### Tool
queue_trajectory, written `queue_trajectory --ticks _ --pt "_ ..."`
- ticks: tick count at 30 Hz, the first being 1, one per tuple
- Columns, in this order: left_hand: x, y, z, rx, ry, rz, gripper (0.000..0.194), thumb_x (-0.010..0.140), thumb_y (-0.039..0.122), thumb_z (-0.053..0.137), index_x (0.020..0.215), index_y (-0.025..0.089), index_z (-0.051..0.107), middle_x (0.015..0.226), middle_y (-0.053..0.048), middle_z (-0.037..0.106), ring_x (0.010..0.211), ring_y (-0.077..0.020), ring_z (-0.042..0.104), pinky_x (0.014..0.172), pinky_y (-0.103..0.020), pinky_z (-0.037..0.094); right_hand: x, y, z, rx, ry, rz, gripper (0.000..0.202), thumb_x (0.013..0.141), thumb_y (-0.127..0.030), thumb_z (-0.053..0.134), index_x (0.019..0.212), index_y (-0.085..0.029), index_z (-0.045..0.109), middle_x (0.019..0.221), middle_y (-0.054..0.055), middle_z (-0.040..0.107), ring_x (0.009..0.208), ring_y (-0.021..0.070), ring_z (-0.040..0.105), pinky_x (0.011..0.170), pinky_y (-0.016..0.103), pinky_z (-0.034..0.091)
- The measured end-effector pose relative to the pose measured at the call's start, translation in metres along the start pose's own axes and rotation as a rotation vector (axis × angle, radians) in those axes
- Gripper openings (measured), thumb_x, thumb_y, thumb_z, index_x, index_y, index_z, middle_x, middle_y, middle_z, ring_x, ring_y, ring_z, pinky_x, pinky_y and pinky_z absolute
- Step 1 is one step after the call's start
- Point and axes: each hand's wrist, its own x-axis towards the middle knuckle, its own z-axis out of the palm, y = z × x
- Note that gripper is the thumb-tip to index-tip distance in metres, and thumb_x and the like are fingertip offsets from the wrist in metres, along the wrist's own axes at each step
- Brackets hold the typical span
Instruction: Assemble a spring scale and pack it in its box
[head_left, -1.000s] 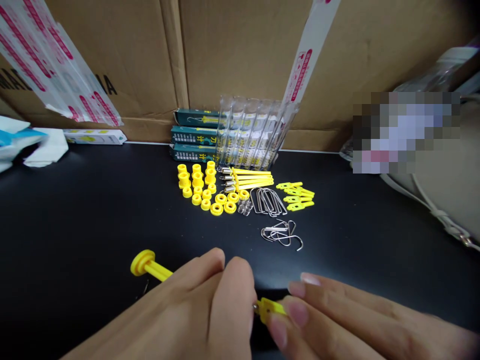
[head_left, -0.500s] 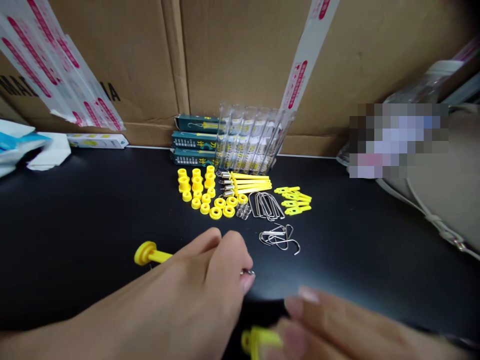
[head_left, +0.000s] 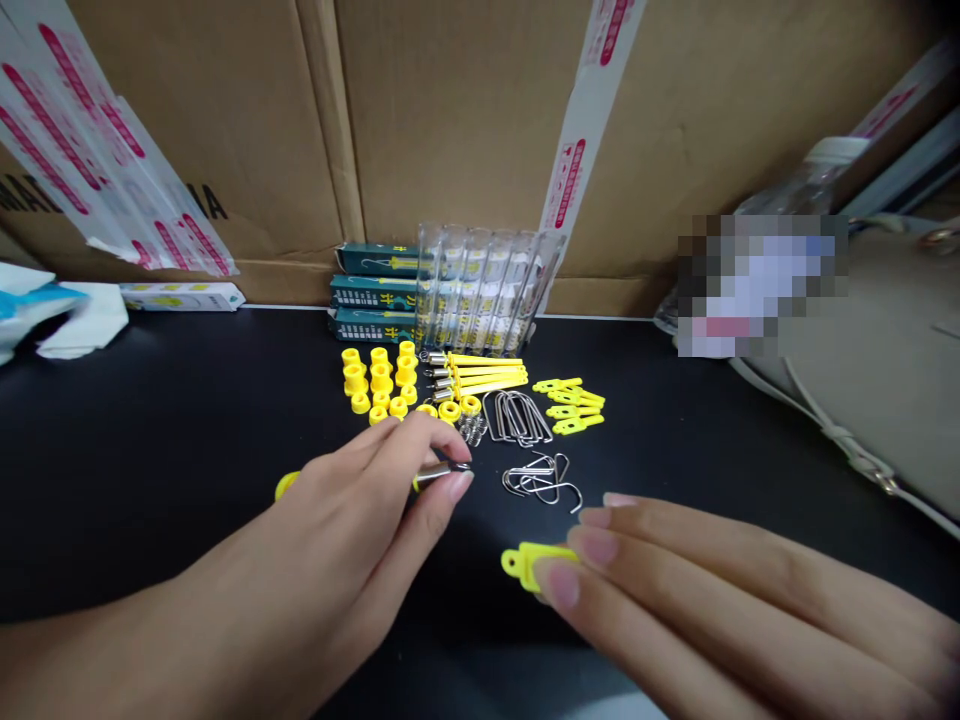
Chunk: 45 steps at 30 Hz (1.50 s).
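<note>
My left hand [head_left: 330,530] is closed around a spring scale rod. Its yellow round end [head_left: 286,486] sticks out on the left, and its metal spring end [head_left: 441,473] shows between thumb and forefinger. The fingers hide the middle. My right hand [head_left: 645,570] pinches a flat yellow tab [head_left: 534,566] with a small holed tip pointing left, toward the left hand. The two pieces are apart, both held above the black table. Just beyond the hands lie several S-shaped wire hooks [head_left: 541,480] and bent wire loops [head_left: 519,418].
Further back are yellow collars [head_left: 381,376], spring scale rods [head_left: 487,378], small springs [head_left: 472,429] and flat yellow tabs [head_left: 576,412]. Clear tubes [head_left: 480,290] stand before green boxes [head_left: 375,294]. A plastic bottle [head_left: 795,190] and grey bag [head_left: 885,340] are at right; cardboard [head_left: 465,120] stands behind.
My right hand has moved up into fuller view with the yellow tab. My left hand has shifted left and turned, exposing the metal spring end. The camera view has shifted slightly.
</note>
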Motion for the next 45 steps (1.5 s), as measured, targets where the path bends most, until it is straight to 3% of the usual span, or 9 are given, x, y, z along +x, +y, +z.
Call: queue_trajectory --ticks 4,9,18,22,33,36,38,39,45 --pt "-0.005 -0.006 -0.001 0.092 -0.043 0.139 0.036 0.098 0.013 0.046 0.13 0.023 0.06 0.12 -0.008 0.071 0.112 -0.0279 0.067 0.095 -0.039 0.056 0.0 -0.008 0.007 -0.047 0.116 0.153 0.02 0.094 -0.021 0.067 0.108 -0.031 0.078 0.084 -0.003 0.081 0.082 0.017 0.077 0.08 0.018 0.064" --pt "-0.009 -0.003 -0.002 0.282 0.05 0.44 0.046 0.094 0.006 0.031 0.127 0.016 0.061 0.123 -0.012 0.07 0.123 -0.0303 0.06 0.105 -0.044 0.048 0.003 -0.008 0.007 -0.052 0.101 0.096 0.022 0.097 -0.021 0.062 0.109 -0.032 0.078 0.084 -0.003 0.081 0.081 0.0165 0.078 0.077 0.017 0.064" --pt "0.013 0.009 -0.003 0.442 -0.019 0.38 0.042 0.099 0.01 0.025 0.087 0.016 0.064 0.081 -0.009 0.065 0.073 -0.0262 0.056 0.073 -0.044 0.048 0.008 -0.02 0.018 -0.03 0.191 0.224 0.015 0.092 -0.022 0.068 0.098 -0.032 0.078 0.085 -0.004 0.081 0.083 0.0174 0.077 0.08 0.02 0.064" --pt "0.025 0.011 -0.002 0.241 -0.011 0.168 0.032 0.098 0.012 0.031 0.077 0.018 0.055 0.075 -0.005 0.057 0.071 -0.0232 0.05 0.068 -0.04 0.043 0.011 -0.018 0.01 -0.006 0.102 0.215 0.018 0.095 -0.023 0.062 0.1 -0.03 0.078 0.088 -0.003 0.081 0.086 0.0181 0.078 0.081 0.021 0.064" --pt "0.018 0.022 -0.003 0.119 0.062 0.216 0.023 0.098 0.011 0.034 0.082 0.02 0.048 0.079 -0.002 0.052 0.077 -0.021 0.043 0.071 -0.038 0.035 0.017 -0.024 0.018 0.067 0.344 0.204 0.028 0.096 -0.012 0.052 0.09 -0.021 0.078 0.082 0.002 0.08 0.082 0.0172 0.077 0.081 0.025 0.065" --pt "0.021 0.022 -0.004 0.139 0.105 0.242 0.022 0.096 0.009 0.035 0.082 0.02 0.049 0.08 -0.003 0.053 0.078 -0.0215 0.043 0.072 -0.038 0.036 0.02 -0.012 0.022 0.107 0.44 0.104 0.029 0.098 -0.01 0.05 0.087 -0.016 0.077 0.083 0.003 0.08 0.081 0.0156 0.076 0.076 0.025 0.065" --pt "0.024 0.02 -0.004 0.166 0.153 0.276 0.022 0.095 0.008 0.037 0.082 0.019 0.05 0.079 -0.004 0.053 0.077 -0.0218 0.043 0.071 -0.038 0.036 0.025 0.001 0.024 0.123 0.301 -0.071 0.029 0.099 -0.01 0.048 0.094 -0.011 0.076 0.087 0.006 0.079 0.085 0.0176 0.075 0.075 0.026 0.065" --pt "0.025 0.017 -0.003 0.184 0.182 0.293 0.021 0.094 0.008 0.038 0.081 0.019 0.051 0.078 -0.004 0.053 0.076 -0.022 0.043 0.07 -0.038 0.036 0.028 0.008 0.024 0.114 0.373 -0.168 0.029 0.098 -0.01 0.048 0.09 -0.011 0.076 0.081 0.006 0.078 0.079 0.0174 0.075 0.069 0.025 0.064" --pt "0.02 -0.001 0.007 0.237 0.307 0.374 0.019 0.087 0.004 0.042 0.078 0.019 0.05 0.072 -0.003 0.054 0.073 -0.0214 0.044 0.069 -0.038 0.035 0.029 0.025 0.036 0.095 0.412 -0.193 0.026 0.097 -0.01 0.048 0.08 -0.013 0.068 0.068 0.008 0.073 0.059 0.0159 0.067 0.053 0.026 0.054"
